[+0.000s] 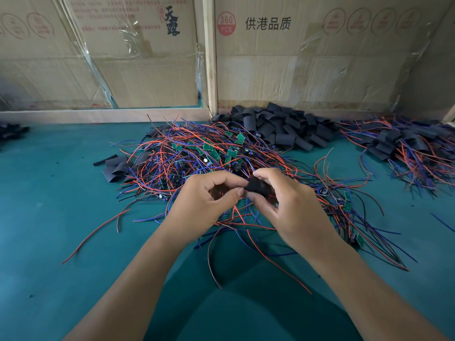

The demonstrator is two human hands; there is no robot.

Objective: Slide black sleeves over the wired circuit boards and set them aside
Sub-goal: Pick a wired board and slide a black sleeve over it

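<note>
- Head view, centre of the frame: the right hand (290,207) pinches a black sleeve (259,187) between thumb and curled fingers, just above the desk (49,217).
- The left hand (204,203) has its grip curled at the sleeve's mouth, thumb tip touching it; the board it presumably feeds in is hidden.
- Behind the hands lies the pile of wired circuit boards (209,153); loose sleeves (278,129) are heaped at upper centre-right, finished pieces (403,146) at far right.
- The sleeve looks light, soft and easily flattened: best held by its sides, mouth open. The thin wires look prone to snagging; guide the board by its edges.
</note>
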